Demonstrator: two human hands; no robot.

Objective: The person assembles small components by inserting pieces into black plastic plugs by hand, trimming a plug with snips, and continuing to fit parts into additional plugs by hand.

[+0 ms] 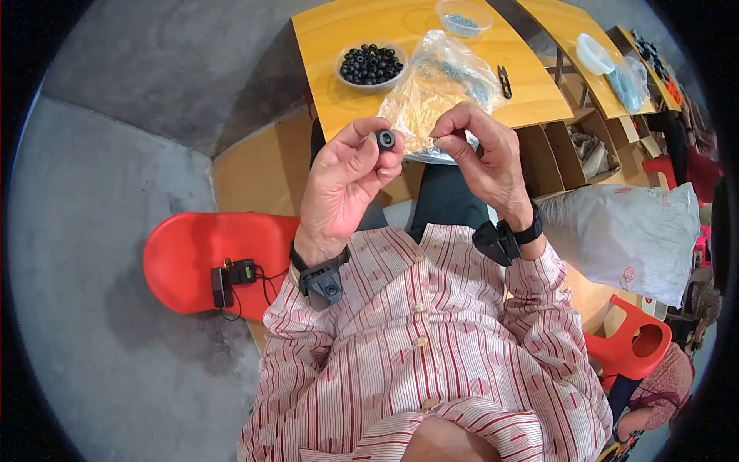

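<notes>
My left hand (346,177) holds a small black round part (386,139) with a hole in its end, pinched between thumb and fingers. To its right, my right hand (493,158) is closed in a pinch at about the same height. Whatever sits between that thumb and forefinger is too small to name. Behind both hands a clear plastic bag (416,96) lies on the wooden table (327,38), with small greyish pieces inside. A clear tub (370,88) of similar black parts (372,63) stands to the left of the bag.
Thread snips (504,82) lie right of the bag, and a bowl (483,17) of small metallic pieces stands at the back. A red stool (181,254) with black devices is at left. Cardboard boxes (543,158), a white sack (623,231) and another person (666,377) are at right.
</notes>
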